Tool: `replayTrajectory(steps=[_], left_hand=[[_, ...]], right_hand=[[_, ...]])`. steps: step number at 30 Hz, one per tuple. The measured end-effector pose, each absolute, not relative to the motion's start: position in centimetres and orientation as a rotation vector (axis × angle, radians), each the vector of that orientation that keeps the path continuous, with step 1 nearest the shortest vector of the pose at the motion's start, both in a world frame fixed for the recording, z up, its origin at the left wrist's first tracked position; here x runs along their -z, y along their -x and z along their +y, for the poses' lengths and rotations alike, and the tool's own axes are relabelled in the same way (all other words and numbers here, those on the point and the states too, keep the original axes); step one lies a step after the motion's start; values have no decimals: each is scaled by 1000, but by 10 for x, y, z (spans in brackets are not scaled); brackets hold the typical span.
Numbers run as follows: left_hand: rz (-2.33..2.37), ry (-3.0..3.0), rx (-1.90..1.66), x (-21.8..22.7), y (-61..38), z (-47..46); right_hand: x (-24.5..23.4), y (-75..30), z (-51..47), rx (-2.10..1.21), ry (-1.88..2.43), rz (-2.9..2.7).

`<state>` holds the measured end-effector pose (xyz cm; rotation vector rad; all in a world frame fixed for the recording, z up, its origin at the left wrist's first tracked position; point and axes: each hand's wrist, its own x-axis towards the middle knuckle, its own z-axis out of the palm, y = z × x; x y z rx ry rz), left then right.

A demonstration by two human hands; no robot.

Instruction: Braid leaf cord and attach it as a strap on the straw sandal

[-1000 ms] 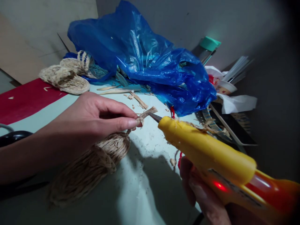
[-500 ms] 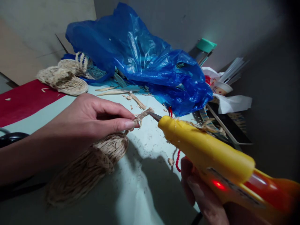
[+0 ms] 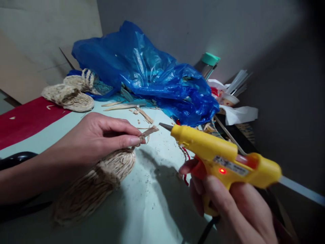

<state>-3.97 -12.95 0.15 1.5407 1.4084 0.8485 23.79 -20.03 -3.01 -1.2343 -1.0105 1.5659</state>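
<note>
My left hand (image 3: 101, 137) pinches a dry fibre strip (image 3: 149, 131) between thumb and fingertips, its frayed end pointing right. Beneath that hand lies a woven straw slipper (image 3: 101, 181), its toe end close to the pinched strip. My right hand (image 3: 228, 206) is wrapped round the handle of a yellow glue gun (image 3: 210, 145), with the index finger at the orange trigger. A red light glows on the gun's side, and a glue stick (image 3: 302, 191) sticks out of its back. The dark nozzle sits just right of the strip's end, apart from it.
A crumpled blue plastic bag (image 3: 152, 74) fills the back, with loose fibre scraps (image 3: 124, 106) before it. Woven slippers (image 3: 69, 96) rest at back left near a red sheet (image 3: 22, 118). Scissors-like black handles (image 3: 19, 159) lie left. A cup of sticks (image 3: 230, 99) stands right.
The glue gun has drawn back to the right, so its nozzle has left the strip's end. My left hand still pinches the strip and has shifted slightly in view.
</note>
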Motion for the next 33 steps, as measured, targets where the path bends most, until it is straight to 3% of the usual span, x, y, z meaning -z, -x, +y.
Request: replayTrajectory(steps=[8,20,33], left_hand=[[1459,-1505,-852,-3,38,-139],[1357,-1547,-899,3,55,-149],[1229,-1836,-608,0,90,-164]], right_hand=[[-2,-224,-182,-1566,994,-610],[26,-238,-196,-1692,1006,-430],[19,-227,-194,-1452,1380,-471]])
